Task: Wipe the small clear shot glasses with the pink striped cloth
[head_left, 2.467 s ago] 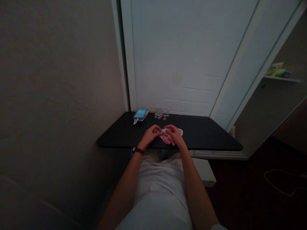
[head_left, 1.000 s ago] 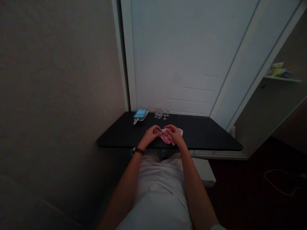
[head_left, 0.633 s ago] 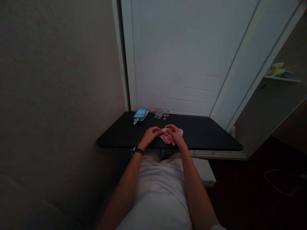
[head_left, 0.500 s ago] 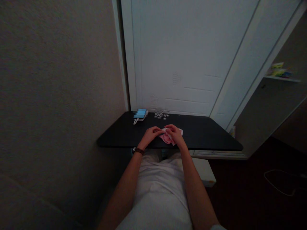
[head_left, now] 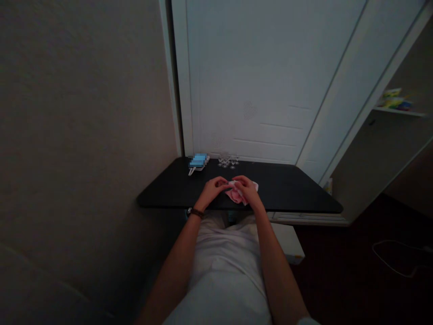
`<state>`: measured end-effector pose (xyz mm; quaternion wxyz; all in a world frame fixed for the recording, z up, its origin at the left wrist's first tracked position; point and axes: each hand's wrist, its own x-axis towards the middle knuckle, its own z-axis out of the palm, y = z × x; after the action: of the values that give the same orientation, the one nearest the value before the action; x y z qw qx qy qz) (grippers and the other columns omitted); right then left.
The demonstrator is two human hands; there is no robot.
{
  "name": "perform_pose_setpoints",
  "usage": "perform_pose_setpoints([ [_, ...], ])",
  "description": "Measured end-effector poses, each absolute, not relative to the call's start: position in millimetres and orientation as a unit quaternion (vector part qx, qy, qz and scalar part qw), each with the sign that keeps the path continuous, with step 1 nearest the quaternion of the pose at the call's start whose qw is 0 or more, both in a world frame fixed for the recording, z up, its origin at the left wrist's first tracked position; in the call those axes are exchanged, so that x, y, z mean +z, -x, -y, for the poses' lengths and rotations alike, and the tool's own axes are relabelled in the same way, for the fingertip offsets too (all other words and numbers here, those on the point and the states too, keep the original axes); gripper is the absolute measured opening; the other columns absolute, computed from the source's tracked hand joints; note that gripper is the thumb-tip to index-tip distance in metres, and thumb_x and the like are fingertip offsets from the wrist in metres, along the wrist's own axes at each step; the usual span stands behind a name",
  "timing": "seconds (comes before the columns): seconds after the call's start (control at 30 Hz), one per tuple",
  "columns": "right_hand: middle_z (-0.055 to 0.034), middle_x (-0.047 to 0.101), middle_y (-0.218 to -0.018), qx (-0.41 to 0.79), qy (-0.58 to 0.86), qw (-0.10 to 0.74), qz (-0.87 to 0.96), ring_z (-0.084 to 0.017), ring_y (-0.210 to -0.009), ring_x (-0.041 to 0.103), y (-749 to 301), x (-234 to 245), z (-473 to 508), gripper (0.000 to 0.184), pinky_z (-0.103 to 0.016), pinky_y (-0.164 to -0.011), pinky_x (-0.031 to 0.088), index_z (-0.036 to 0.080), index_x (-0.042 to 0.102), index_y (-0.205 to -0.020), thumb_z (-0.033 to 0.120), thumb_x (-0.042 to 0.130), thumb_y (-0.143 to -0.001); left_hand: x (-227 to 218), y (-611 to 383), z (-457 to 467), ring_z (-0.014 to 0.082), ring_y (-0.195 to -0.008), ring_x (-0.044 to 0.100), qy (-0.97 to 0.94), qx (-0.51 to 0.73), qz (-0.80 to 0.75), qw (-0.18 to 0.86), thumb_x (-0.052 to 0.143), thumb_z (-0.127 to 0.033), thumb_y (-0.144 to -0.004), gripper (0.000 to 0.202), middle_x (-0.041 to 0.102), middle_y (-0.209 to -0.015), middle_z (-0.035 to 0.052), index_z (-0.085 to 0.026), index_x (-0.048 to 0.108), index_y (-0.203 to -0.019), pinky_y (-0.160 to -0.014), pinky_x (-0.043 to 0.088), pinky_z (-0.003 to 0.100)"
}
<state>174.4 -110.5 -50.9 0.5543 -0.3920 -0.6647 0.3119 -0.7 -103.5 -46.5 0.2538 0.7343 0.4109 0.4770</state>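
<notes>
Along the far left, a bare wall (head_left: 94,135) runs back to a white door (head_left: 250,67), and the black table (head_left: 169,189) begins just beside it. Near the table's back left corner lies a blue thing (head_left: 199,160), blurred over, with a white strap at its near side.

Next comes the left hand (head_left: 214,186), a dark bracelet (head_left: 196,213) at its wrist. Its fingers curl in toward the thumb at the white edge of the cloth; whether they pinch that edge or something small hidden there, I cannot tell. Behind, at the back of the table, small stemmed glasses (head_left: 232,161) stand grouped, well apart from both hands.

At the table's front, between the hands, is the pink and white cloth (head_left: 236,195), bunched above and hanging loose below. The right hand (head_left: 246,189) grips it between thumb and fingers.

The handling looks midway: the cloth is gathered and held, but not yet laid flat or let go. Nothing shows whether any glass is finished.

Farther right are a white box (head_left: 287,241) below the table and packets (head_left: 394,99) on a shelf (head_left: 399,111).
</notes>
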Motion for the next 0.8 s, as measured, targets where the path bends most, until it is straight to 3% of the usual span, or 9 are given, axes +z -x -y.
perform_pose_setpoints([
  [0.3,0.0008,0.061,-0.068,0.318,0.392,0.545,0.670,-0.014,-0.062,0.055,-174.8,-51.5,109.6,0.021,-0.024,-0.057,0.042,0.019,0.062,-0.091,0.025,0.053,-0.072,-48.3,0.1,101.2,0.0151,-0.065,0.053,-0.728,0.478,-0.413,0.265,0.066,-0.047,-0.066,0.034,0.063,-0.071,0.0011,-0.018,0.067,-0.082,-0.056,0.038,0.024],
  [0.6,0.0005,0.064,-0.073,0.306,0.402,0.544,0.670,-0.015,-0.067,0.057,-174.4,-53.8,108.3,0.021,-0.025,-0.061,0.044,0.020,0.062,-0.091,0.026,0.053,-0.073,-51.5,1.2,98.2,0.0140,-0.068,0.055,-0.732,0.474,-0.401,0.280,0.069,-0.029,-0.064,0.029,0.061,-0.073,-0.0009,-0.018,0.063,-0.091,-0.062,0.041,0.024],
  [0.8,0.0006,0.064,-0.072,0.308,0.402,0.544,0.669,-0.015,-0.065,0.057,-174.7,-55.3,105.9,0.020,-0.024,-0.059,0.044,0.020,0.062,-0.090,0.025,0.053,-0.073,-48.9,2.1,101.1,0.0140,-0.066,0.053,-0.740,0.474,-0.396,0.267,0.069,-0.032,-0.065,0.026,0.060,-0.070,-0.0018,-0.019,0.065,-0.088,-0.060,0.039,0.024],
])
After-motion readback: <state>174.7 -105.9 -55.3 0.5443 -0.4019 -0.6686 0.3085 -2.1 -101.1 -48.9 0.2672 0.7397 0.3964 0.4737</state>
